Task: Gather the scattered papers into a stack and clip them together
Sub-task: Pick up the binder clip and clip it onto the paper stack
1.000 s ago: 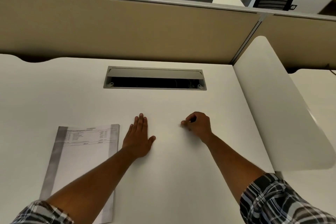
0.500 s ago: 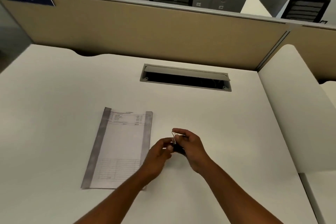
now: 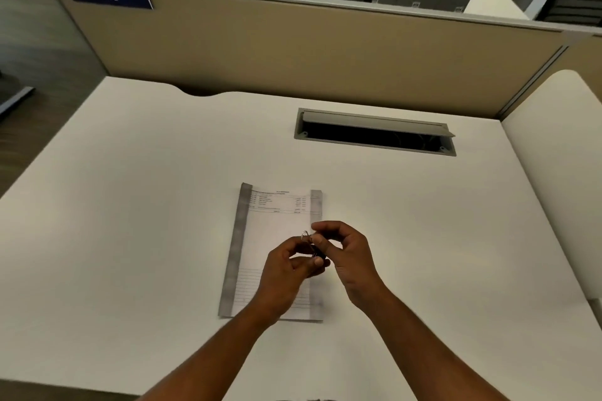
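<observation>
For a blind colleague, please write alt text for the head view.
Both hands, left and right, hold a small binder clip above a paper stack on a white desk. A beige partition stands behind.

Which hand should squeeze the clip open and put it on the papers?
Probably the right hand: its fingers pinch the binder clip at the wire handles. The left hand also holds the clip but hangs over the paper stack, so it could drop to steady the sheets.
</observation>
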The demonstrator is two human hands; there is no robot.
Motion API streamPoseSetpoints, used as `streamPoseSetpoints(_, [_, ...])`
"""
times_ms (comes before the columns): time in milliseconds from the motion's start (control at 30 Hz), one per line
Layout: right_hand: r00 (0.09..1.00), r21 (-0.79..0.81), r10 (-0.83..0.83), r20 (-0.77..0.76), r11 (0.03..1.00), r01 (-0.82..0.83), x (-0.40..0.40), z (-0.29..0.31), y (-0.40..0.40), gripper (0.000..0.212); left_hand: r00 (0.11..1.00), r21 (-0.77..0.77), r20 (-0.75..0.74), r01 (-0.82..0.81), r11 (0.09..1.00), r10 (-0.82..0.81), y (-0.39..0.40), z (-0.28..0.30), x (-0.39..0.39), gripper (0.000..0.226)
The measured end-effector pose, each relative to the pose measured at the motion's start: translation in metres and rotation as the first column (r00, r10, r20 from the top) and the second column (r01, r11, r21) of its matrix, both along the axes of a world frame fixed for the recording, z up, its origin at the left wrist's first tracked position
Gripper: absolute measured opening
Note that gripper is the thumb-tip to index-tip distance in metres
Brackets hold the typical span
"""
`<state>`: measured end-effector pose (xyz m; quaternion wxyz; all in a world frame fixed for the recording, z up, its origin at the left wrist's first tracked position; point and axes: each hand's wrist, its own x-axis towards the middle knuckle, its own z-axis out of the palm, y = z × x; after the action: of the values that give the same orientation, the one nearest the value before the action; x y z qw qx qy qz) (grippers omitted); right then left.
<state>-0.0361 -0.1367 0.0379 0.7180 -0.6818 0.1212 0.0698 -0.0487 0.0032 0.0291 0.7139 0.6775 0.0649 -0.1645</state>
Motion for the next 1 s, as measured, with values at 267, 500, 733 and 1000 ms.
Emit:
streamPoseSetpoints(267, [0.99,0.171,-0.13,-0.045,0.976,0.136,0.001,0.005,0.046,0.019,0.999,-0.126,-0.041,0.002,0.992,-0.007,0.044,0.014,0.012,0.031])
streamPoseSetpoints(500, [0.987,0.115,-0.158,0.016,0.981,0.155,-0.001,0.005,0.07,0.018,0.994,-0.013,0.002,0.113,0.994,-0.113,0.064,0.005,0.023,0.04])
streamPoseSetpoints(733, [0.99,-0.28,-0.067,0.121,0.955,0.099,-0.005,0.012,0.074,0.015,0.939,0.394,0.273,0.087,0.915,-0.207,0.069,0.01,0.033,0.036])
streamPoseSetpoints(1000, [0.982,-0.372,-0.134,0.133,0.912,0.174,0.002,0.018,0.049,0.017,0.847,0.525,0.423,0.059,0.849,-0.321,0.052,0.018,0.029,0.039])
